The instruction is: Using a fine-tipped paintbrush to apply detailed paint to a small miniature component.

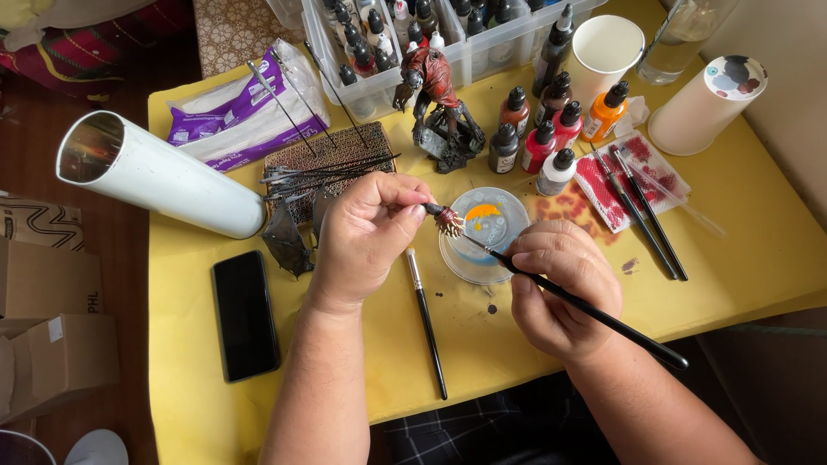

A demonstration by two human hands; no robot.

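Observation:
My left hand (366, 237) pinches a small red and cream miniature part (448, 220) by its stem, holding it above a clear round palette dish (508, 245) that carries a dab of orange paint. My right hand (564, 288) grips a thin black paintbrush (603, 314); its tip touches the part. A second brush (426, 319) lies on the yellow table (732, 232) between my forearms. A painted red and dark figure (438, 103) stands on a base behind the dish.
Dropper paint bottles (543, 129) cluster behind the dish, more in clear bins (465, 47). Two brushes rest on a red-stained towel (633, 185). A white tube (155, 172), a black phone (245, 314), a wipes pack (245, 108), paper cups (607, 47) and a dark wing piece (284, 237) surround them.

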